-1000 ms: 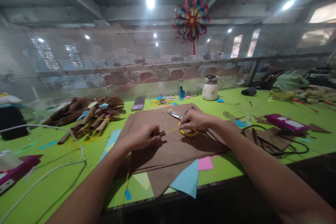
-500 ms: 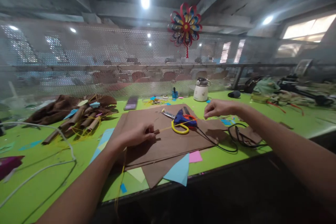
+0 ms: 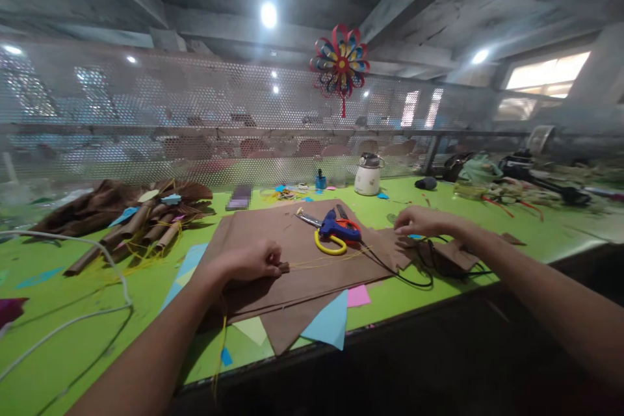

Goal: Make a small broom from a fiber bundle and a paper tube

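While the left hand rests on the stacked brown paper near the front edge of the green counter, its grip is pinched tight on the end of a small brown roll. Thin yellow strands run from that roll rightward across the sheets. The right hand is well apart from the left, out at the right edge of the sheets. Its fingers curl downward over brown scraps and a black cable. I cannot tell whether its grip holds anything.

Between the 2 hands lie a blue glue gun and yellow-handled scissors, touching each other on the paper. A blue paper triangle and a pink slip poke out from under the sheets at the front. A heap of brown rolls lies to the left, and a white cable crosses the counter in front of it. A white jug stands by the mesh screen, and a paper pinwheel hangs above it.
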{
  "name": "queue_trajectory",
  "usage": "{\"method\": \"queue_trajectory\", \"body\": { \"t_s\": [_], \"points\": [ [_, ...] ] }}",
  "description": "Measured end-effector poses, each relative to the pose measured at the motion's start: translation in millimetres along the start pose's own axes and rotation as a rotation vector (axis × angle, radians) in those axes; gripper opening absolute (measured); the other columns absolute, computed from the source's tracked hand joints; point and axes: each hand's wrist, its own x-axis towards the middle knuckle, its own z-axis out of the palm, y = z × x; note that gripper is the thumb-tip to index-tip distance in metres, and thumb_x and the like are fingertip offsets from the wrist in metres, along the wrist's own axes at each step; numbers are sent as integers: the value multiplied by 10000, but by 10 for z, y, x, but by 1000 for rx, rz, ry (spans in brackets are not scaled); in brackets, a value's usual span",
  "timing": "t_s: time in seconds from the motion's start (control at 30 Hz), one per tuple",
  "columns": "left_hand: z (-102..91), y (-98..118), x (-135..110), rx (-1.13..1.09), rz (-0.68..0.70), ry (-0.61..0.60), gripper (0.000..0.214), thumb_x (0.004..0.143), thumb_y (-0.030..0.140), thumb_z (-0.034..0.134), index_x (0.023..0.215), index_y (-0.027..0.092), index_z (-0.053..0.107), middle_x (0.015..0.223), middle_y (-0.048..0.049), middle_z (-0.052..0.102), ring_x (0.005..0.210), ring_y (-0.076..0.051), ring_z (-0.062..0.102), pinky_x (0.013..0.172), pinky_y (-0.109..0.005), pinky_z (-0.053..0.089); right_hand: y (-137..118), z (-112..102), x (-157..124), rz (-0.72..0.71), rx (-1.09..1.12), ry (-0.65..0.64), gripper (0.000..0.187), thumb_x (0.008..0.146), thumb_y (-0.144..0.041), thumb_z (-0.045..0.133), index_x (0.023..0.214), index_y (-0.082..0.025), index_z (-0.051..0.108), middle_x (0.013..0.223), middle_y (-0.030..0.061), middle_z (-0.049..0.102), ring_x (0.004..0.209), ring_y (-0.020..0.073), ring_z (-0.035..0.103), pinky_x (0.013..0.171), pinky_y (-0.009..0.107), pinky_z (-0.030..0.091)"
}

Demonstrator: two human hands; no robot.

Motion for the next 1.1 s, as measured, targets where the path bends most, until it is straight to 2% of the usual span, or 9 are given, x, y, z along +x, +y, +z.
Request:
{"method": "queue_trajectory", "body": {
  "t_s": [0.07,0.13,0.23,0.3,0.4,0.53,0.73,0.93,1.1],
  "points": [
    [10,-19,2,11,0,2,240,722,434,553,753,198,519,749,-26,592,642,-161,481,553,-272,320,-172,36,98,-18,-67,79,306,741,-396,597,636,-133,712,633,84,661,623,190,543,601,286,371],
    [21,-38,10,18,0,3,238,723,429,552,766,197,520,768,-34,601,654,-167,491,557,-275,324,-401,103,232,-52,-108,145,291,800,-360,541,771,-142,731,793,96,704,722,203,576,643,280,381],
    [36,-59,23,27,-3,3,243,729,435,546,768,197,516,767,-36,598,650,-167,492,558,-275,325,-750,264,451,-87,-157,170,316,853,-366,483,885,-164,723,851,76,711,730,181,592,633,257,378],
    [41,-64,27,29,-5,2,247,734,441,541,771,198,514,764,-36,596,644,-166,490,556,-275,325,-916,389,570,-69,-208,175,296,828,-383,523,850,-164,721,807,84,704,695,183,592,602,257,368],
    [40,-52,22,27,-3,-3,230,725,423,556,762,199,516,770,-35,596,652,-163,492,561,-269,327,-1015,553,668,-10,-292,201,261,732,-393,643,831,-161,709,853,122,690,760,222,604,597,264,370],
    [31,-5,3,9,-14,-5,221,716,410,566,746,197,513,766,-36,587,635,-155,481,540,-263,314,-954,662,676,18,-362,214,220,721,-312,651,865,-155,700,870,149,680,789,255,609,590,277,369],
    [19,34,-19,-4,-32,-3,224,713,415,565,735,199,512,749,-31,575,632,-157,471,534,-269,310,-708,553,663,-55,-360,184,163,796,-245,582,863,-191,720,735,62,686,650,178,588,562,248,342],
    [21,87,-22,-9,-9,-5,209,713,403,563,724,199,517,736,-26,571,621,-154,462,532,-270,308,-324,232,833,-122,-384,310,225,848,-206,559,1013,-130,689,995,137,662,976,242,543,808,301,385],
    [38,101,-26,-27,24,-28,282,737,482,547,718,201,525,745,-21,587,609,-144,460,544,-265,323,15,107,1111,-61,-369,423,220,875,-190,547,1047,-92,642,1076,156,616,1059,253,522,914,383,396]
  ]
}}
